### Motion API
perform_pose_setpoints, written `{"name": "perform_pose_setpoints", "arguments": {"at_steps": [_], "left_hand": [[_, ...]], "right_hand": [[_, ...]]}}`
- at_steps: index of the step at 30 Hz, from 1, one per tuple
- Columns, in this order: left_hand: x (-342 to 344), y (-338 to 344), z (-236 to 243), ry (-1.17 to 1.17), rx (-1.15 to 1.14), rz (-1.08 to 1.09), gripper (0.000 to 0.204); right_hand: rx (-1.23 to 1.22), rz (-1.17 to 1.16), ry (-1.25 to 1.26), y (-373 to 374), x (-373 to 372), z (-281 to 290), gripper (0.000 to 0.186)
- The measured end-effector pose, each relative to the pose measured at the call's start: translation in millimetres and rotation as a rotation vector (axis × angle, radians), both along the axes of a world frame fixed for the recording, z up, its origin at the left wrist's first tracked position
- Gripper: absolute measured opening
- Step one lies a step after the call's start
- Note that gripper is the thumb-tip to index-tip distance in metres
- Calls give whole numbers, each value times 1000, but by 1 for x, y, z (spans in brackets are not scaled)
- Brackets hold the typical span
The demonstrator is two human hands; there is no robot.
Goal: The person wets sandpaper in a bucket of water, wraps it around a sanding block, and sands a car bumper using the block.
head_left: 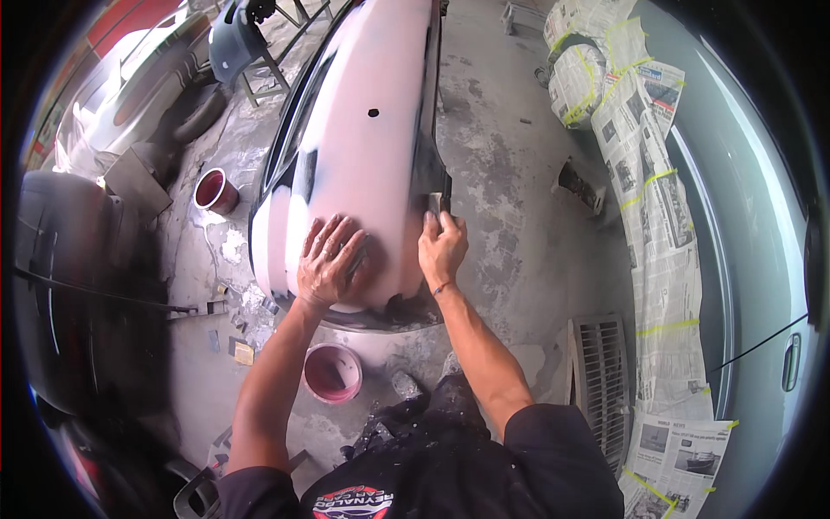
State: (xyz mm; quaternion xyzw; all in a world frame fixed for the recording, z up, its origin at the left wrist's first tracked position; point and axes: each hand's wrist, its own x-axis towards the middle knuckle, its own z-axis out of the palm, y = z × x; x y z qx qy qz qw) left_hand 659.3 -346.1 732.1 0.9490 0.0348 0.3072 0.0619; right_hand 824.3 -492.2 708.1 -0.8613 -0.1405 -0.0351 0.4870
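Just in front of your knees a pink-stained bucket [332, 373] stands on the spattered concrete floor [510, 216]. Above it, your left hand [331, 260] lies flat and open on the near end of the pale primed bumper [363, 130], fingers spread, with a thin dark sheet partly showing under them; you press rather than clench. Your right hand [443, 248] is curled around a small dark sanding block [436, 204], holding it against the bumper's right edge. Further left, a second small bucket [215, 190] with a dark red inside sits beside the bumper. To the right, a grey car [743, 216] stands masked with newspaper [661, 216] and yellow tape.
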Motion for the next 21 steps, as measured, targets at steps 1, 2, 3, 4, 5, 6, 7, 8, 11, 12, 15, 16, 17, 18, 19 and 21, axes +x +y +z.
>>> {"name": "perform_pose_setpoints", "arguments": {"at_steps": [1,2,3,4,5,6,7,8,11,12,15,16,17,18,19,21], "left_hand": [[-5,1,-5,-5,-3,8,48],[-7,8,-6,-21,4,26,48],[-2,5,-5,-16,9,27,48],[-1,5,-6,-10,8,18,48],[-6,7,-6,-12,25,21,47],[-2,7,-6,-26,41,14,47],[4,2,0,-12,36,3,46],[9,-2,-1,-12,40,-9,46],[-2,5,-8,-22,5,1,47],[-2,10,-8,-21,12,5,47],[-2,5,-4,-33,31,-1,47],[1,5,-4,-36,36,-7,47],[10,2,-3,-38,28,-17,47],[10,-1,-4,-30,18,-23,47],[3,3,-6,-18,21,-19,47],[-3,7,-9,-13,42,14,46]], "right_hand": [[-40,28,-60,-13,-35,-5,20],[-69,65,-131,-24,-83,-13,19],[199,49,-266,-32,-108,-34,17],[248,46,-309,-34,-106,-32,17],[166,34,-213,-28,-96,-20,15],[82,15,-129,-19,-67,-5,16],[25,-44,-197,-9,-26,-4,18],[-15,-58,-167,-4,8,-3,20],[2,-7,-179,-17,-48,-22,19],[96,12,-174,-30,-90,-27,18],[97,-13,-235,-34,-87,-26,17],[36,-19,-160,-21,-50,-16,18],[-6,-81,-189,-9,-8,-15,19],[-51,-119,-234,-2,16,-16,20],[-42,-87,-242,-3,4,-21,20],[45,-38,-244,-17,-55,-34,18]]}}
